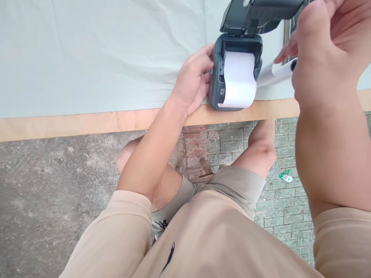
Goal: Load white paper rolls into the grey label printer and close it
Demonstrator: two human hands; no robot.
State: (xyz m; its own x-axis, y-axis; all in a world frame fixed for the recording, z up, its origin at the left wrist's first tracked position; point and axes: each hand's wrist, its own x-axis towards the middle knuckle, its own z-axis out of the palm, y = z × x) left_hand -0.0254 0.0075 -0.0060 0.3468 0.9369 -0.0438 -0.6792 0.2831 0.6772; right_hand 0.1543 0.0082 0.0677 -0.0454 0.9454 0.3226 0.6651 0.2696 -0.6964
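Note:
A dark grey portable receipt printer (216, 87) stands at the table's front edge with its lid (246, 17) swung up. Inside its bay sits a white paper roll (240, 79), its loose end hanging over the front. My left hand (195, 77) is closed around the printer's left side, thumb and fingers against the casing. At the upper right, my right hand (330, 50) is at the lid's right edge, thumb and upper fingers closed on it and one lower finger stretched out. Part of that hand is cut off by the frame.
Another white roll with a black core (282, 72) lies right of the printer, partly behind my right hand. A pale cloth (101, 58) covers the table, which has a wooden edge (72, 125). On the paving below lies a small green-and-white item (286, 177).

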